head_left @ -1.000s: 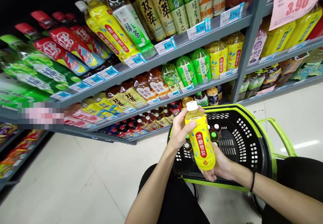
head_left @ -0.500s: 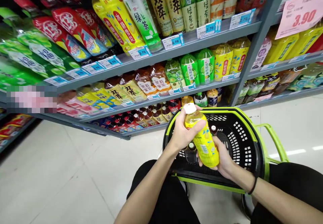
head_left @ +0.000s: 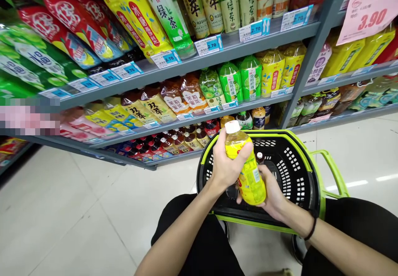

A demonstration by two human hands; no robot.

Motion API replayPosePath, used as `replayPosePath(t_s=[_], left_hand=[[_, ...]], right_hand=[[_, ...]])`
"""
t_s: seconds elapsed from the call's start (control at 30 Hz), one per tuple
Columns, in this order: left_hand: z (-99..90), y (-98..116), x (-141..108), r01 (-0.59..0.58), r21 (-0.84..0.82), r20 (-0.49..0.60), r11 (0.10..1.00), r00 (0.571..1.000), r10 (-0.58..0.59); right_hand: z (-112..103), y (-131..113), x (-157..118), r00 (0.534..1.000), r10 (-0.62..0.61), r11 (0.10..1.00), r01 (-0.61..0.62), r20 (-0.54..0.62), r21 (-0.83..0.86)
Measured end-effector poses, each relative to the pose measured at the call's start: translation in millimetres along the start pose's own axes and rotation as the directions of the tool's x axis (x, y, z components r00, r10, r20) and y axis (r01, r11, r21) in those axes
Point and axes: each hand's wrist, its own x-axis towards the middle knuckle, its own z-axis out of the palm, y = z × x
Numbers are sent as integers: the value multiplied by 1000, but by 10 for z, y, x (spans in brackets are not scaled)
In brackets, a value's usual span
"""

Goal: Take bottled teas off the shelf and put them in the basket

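Both of my hands grip a drink bottle (head_left: pixel 250 180) with a yellow label and a white cap, tilted above the shopping basket. My left hand (head_left: pixel 228 162) is closed round its upper part, just below the cap, with the thumb across the front. My right hand (head_left: pixel 272 191) wraps the lower part from behind, and some of its fingers are hidden by the bottle. Beneath them is the black shopping basket (head_left: pixel 292 143) with a lime-green rim. A dark-capped bottle (head_left: pixel 260 157) shows inside it, partly covered by my right hand.
Grey shelves (head_left: pixel 186 124) hold rows of bottled drinks with price tags. A pink price sign (head_left: pixel 368 14) hangs at the upper right. The basket's green handle (head_left: pixel 334 172) sticks out to the right. Pale floor tiles (head_left: pixel 77 209) lie at the left.
The yellow-labelled bottle has turned about its long axis in my hands, so a different side of its label faces me. The view has shifted slightly.
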Motion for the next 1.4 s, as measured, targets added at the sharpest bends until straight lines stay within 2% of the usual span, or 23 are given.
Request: replayPosePath(t_s=[0.07, 0.13, 0.3, 0.4, 0.5, 0.67, 0.77, 0.83, 0.93, 1.03, 1.1, 1.17, 1.27, 1.4], left_hand=[[-20, -42, 27, 3, 92, -100, 996, 995, 6], [-37, -66, 52, -3, 102, -98, 995, 995, 13], [-21, -33, 34, -31, -33, 162, 999, 986, 36], [22, 7, -19, 38, -226, 270, 973, 962, 26], [50, 31, -60, 120, -370, 332, 921, 943, 10], [28, 31, -90, 157, -380, 388, 912, 922, 3], [-2, 5, -98, 127, -322, 381, 938, 925, 5], [-30, -23, -93, 102, -260, 349, 960, 937, -5], [-85, -68, -51, 68, -133, 247, 989, 968, -33], [-125, -114, 44, 78, 11, 89, 997, 993, -79], [-131, -137, 121, 96, 65, 3, 993, 995, -96], [-126, -148, 182, 93, 112, -39, 989, 995, -89], [-116, -141, 208, 102, 191, -45, 976, 994, -96], [-94, -104, 164, 138, 248, -2, 959, 990, -142]], right_hand=[[62, -49, -13, 992, -94, 995, 97, -86, 34], [94, -63, -20, 989, -95, 994, 101, -113, 48], [56, 32, -35, 994, 81, 995, -76, -75, 64], [-24, 92, -45, 983, 182, 981, -183, 27, 63], [-151, 142, -32, 944, 288, 954, -297, 163, 37], [-399, 283, 50, 837, 373, 916, -401, 401, -14], [-438, 345, 78, 803, 393, 908, -415, 448, -52], [-379, 332, 74, 844, 345, 930, -366, 411, -30], [-201, 222, 61, 948, 186, 978, -205, 257, 48], [-29, 59, 79, 986, 126, 991, -129, 112, 24], [42, -39, 110, 999, 38, 999, -39, 31, 31], [82, -104, 146, 1000, 13, 1000, -12, -22, 19], [112, -135, 193, 999, 21, 1000, -21, -31, 13], [105, -123, 264, 998, 40, 999, -40, -41, 0]])
